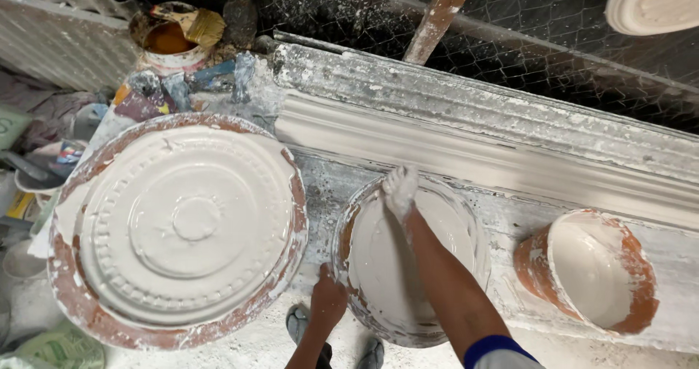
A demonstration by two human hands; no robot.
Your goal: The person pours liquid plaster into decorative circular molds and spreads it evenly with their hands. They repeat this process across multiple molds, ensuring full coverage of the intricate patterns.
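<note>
Plaster-splashed workbench (pixel 510 223) along a wall covered in wire mesh (pixel 553 20); floor below spattered white; the person's two sandalled feet (pixel 298 325) visible at the bottom edge.

Nearest: left hand (pixel 328 296) curled over the near rim of a medium round mould (pixel 378 267), fingers closed on that rim; mould terracotta-coloured outside, filled with wet white plaster, resting at the bench's front edge.

Right hand (pixel 400 187), coated white, down in the plaster at the far rim of the same mould; whether its fingers are spread or bunched cannot be told under the coating; forearm crosses the mould diagonally; blue sleeve cuff (pixel 495 343) at the upper arm.

Left of it, just beside: large round ceiling-rose mould (pixel 182 227), plaster-filled, with concentric rings and a beaded border showing.

Right, apart: smaller tilted bowl-shaped mould (pixel 590 271), white inside.

Farther back: long cornice moulding (pixel 466 151) lying along the bench; beyond it a paint tin (pixel 169 41) with orange contents and a brush (pixel 196 23) laid across; a wooden stick (pixel 440 12) leaning on the mesh; edge of a white plaster disc (pixel 652 1) at top right.
</note>
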